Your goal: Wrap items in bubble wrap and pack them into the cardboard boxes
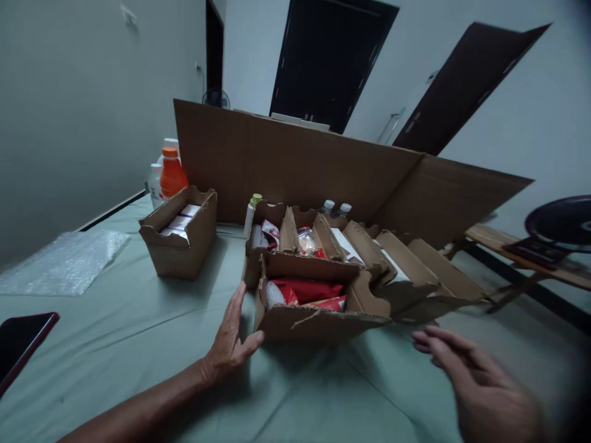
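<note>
Steadying the near cardboard tray (318,314) works best with both palms flat on its walls; it sits on the green sheet (138,332) at the front of a row of trays, red packets (307,289) inside. The left hand (231,341) lies open against its left corner, gripping nothing; the right hand (480,384) hovers open, just clear of the right end, so it should meet the torn front wall gently.

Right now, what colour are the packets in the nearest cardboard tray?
Red packets, clearest in the head view.

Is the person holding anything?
No. The left hand just rests against the left corner of the cardboard tray; the right hand is open, touching nothing.
</note>
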The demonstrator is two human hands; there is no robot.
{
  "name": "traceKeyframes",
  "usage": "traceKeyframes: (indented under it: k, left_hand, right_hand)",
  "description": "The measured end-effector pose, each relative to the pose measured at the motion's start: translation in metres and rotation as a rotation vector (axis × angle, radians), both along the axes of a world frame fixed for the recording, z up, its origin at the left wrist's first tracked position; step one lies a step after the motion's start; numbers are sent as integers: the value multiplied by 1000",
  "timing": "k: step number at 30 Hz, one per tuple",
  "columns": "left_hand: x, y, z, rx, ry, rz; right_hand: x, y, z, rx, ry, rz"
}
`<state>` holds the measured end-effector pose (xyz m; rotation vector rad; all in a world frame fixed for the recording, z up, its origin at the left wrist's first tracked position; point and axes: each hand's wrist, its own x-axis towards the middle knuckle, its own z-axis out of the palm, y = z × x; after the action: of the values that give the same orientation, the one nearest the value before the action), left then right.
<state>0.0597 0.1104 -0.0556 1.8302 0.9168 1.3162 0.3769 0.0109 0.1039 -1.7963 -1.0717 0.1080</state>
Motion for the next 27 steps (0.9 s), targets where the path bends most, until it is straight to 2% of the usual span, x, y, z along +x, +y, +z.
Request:
traceKeyframes:
  k: [3, 6, 9, 12, 14, 16, 17, 19, 21, 22, 24, 25, 27]
  left_hand:
    - [1, -5, 8, -53, -3, -12]
    - [15, -4, 23, -138, -51, -27]
    - [30, -9, 39, -226, -160, -107]
    - [27, -29, 41, -297, -226, -126]
    - [12, -48, 33, -340, -242, -72]
    - [-13, -65, 28, -355, -267, 55]
    - [-28, -70, 31, -354, -276, 133]
    - [-54, -73, 49, -347, -277, 244]
    - [-67, -70, 84, -336, -288, 212]
    - [-67, -68, 103, -277, -331, 219]
    - [-55, -64, 137, -195, -381, 203]
    - [-44, -64, 149, -170, -423, 172]
    - [-22, -66, 161, -154, -466, 5]
  right_hand:
    - [-2, 11, -45, -46, 141, 165]
    - [-20, 38, -65, -100, 174, 372]
    - [-36, 48, -68, -109, 191, 422]
    - [-51, 29, -67, -59, 177, 391]
    - [-66, 10, -62, -18, 160, 384]
    - [-88, -5, -52, 26, 149, 428]
    - [-101, -8, -45, 45, 147, 465]
    - [-125, -8, -25, 80, 140, 551]
    - [-140, -1, -4, 116, 148, 618]
    - [-142, 3, 6, 131, 161, 630]
    - [-137, 8, 19, 157, 170, 579]
    - [-130, 7, 23, 166, 149, 523]
    - [-113, 1, 25, 163, 59, 421]
